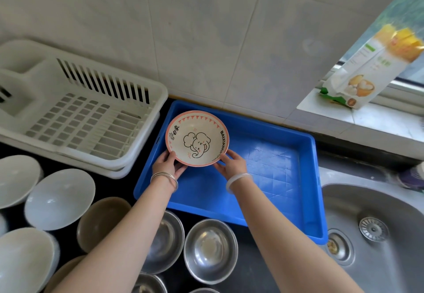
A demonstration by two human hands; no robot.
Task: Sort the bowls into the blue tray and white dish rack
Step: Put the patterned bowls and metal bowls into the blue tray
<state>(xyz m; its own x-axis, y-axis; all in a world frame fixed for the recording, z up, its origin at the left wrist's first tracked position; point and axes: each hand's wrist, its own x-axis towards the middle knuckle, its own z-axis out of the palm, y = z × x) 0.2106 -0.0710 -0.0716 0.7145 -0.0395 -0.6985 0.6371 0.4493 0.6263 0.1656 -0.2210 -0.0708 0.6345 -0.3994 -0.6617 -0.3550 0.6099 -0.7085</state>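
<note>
A pink-rimmed bowl (196, 138) with an elephant drawing inside is held at the centre of the frame, over the upper-left corner of the blue tray (263, 166). It is gripped at its lower rim from both sides: the left hand (167, 164) on the lower left edge and the right hand (231, 163) on the lower right edge, the fingers of each curled closed around the rim. Whether the bowl rests on the tray floor cannot be told. The white dish rack (75, 111) is seen at the upper left, just beside the tray. On the dark surface (252, 269) at the lower left, white bowls (59, 197), a brown bowl (101, 221) and steel bowls (210, 250) are gathered. A steel sink (371, 235) is seen at the lower right.
</note>
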